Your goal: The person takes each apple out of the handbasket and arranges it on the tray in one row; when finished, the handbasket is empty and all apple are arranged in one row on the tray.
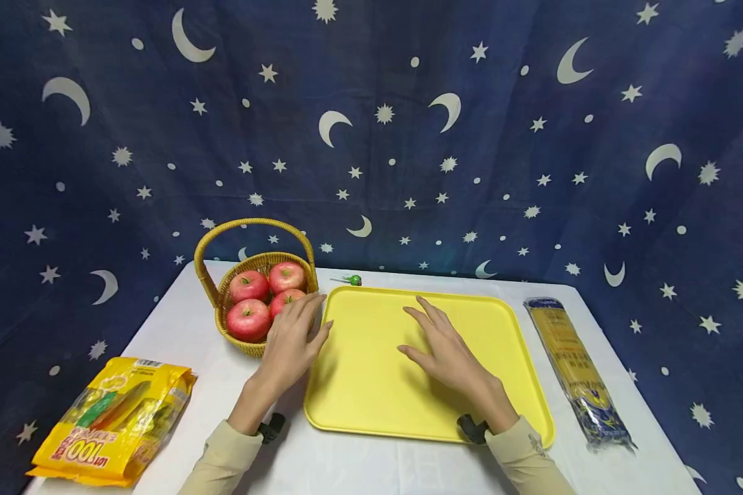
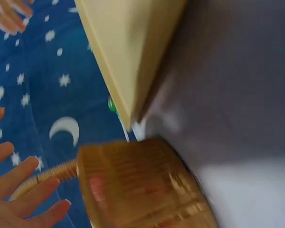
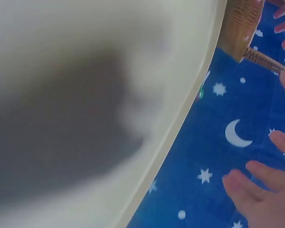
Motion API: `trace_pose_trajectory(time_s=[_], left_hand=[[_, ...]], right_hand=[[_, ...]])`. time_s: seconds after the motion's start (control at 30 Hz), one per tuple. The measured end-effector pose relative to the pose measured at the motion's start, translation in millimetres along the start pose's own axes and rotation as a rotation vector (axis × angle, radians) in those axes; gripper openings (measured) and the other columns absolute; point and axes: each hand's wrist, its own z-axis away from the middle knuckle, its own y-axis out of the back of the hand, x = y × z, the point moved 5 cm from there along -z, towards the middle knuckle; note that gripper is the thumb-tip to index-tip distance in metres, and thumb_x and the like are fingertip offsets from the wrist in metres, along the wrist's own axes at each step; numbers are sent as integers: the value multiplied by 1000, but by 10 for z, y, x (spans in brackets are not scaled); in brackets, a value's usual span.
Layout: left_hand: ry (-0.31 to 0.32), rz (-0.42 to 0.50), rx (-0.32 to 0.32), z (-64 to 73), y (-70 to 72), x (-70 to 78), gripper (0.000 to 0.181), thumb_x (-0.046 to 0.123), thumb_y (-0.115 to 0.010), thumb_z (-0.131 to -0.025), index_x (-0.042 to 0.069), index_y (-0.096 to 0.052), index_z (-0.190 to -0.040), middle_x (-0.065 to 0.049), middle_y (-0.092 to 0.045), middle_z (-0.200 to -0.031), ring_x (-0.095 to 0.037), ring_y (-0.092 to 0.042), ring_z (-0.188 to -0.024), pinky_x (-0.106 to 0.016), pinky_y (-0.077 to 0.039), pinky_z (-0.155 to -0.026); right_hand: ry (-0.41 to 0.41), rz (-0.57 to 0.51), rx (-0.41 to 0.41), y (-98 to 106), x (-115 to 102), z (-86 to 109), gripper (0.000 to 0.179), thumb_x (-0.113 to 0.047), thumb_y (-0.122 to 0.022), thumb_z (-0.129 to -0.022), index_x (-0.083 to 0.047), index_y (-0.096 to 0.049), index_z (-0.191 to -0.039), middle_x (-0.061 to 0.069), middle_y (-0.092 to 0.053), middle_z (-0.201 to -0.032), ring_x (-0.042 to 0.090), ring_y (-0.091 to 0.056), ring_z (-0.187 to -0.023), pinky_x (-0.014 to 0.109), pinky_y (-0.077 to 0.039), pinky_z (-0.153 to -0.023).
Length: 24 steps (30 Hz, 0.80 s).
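In the head view a wicker basket (image 1: 207, 278) with a tall arched handle holds several red apples (image 1: 249, 321). My left hand (image 1: 289, 342) hovers at its right side with fingers spread, overlapping the basket's front right part in this view. The left wrist view shows the same hand (image 2: 21, 194) with nothing in its fingers and the basket (image 2: 133, 185) below. Over the yellow tray (image 1: 371, 405) my right hand (image 1: 448, 350) hangs with fingers extended, casting a shadow on it. Nothing lies in that hand (image 3: 268, 197) in the right wrist view.
A yellow snack bag (image 1: 114, 423) lies at the front left. A long clear packet of dry spaghetti (image 1: 572, 364) lies right of the tray. Behind the tray is a small green-headed item on a thin stick (image 1: 353, 280). A dark blue star-and-moon curtain (image 1: 402, 158) stands behind the white-covered table (image 1: 408, 464).
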Motion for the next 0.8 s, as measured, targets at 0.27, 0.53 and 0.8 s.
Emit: trace_pose_trajectory(time_s=[0.27,0.53,0.8], left_hand=[[115,103,300,196,412,-339,37,-1,-73,-87,-3,-67,-124,-20,-65,-127,-40,-57,-117,-52,-46,-99],[441,214,517,412,679,-770,43,-6,-64,-88,-5,-61,-131,-27,-52,-137,-40,-46,-129,-50,-38,-104],[787,492,286,553,642,-1203,73,2,-53,-92,2,-27,-161,-26,-35,-159,-42,-40,-138,-43,-41,-106]], right_hand=[[-28,-289,-40,-143,-112,-364,61,-29,-81,-89,-9,-57,-142,10,-59,-142,37,-59,-128,54,-51,-106],[-7,-407,-116,-401,-268,-763,58,-30,-83,-87,-11,-61,-137,10,-62,-139,36,-62,-123,49,-53,-104],[67,-483,-173,-639,-534,-1097,62,-26,-85,-85,-7,-60,-138,12,-61,-140,40,-61,-126,51,-51,-107]])
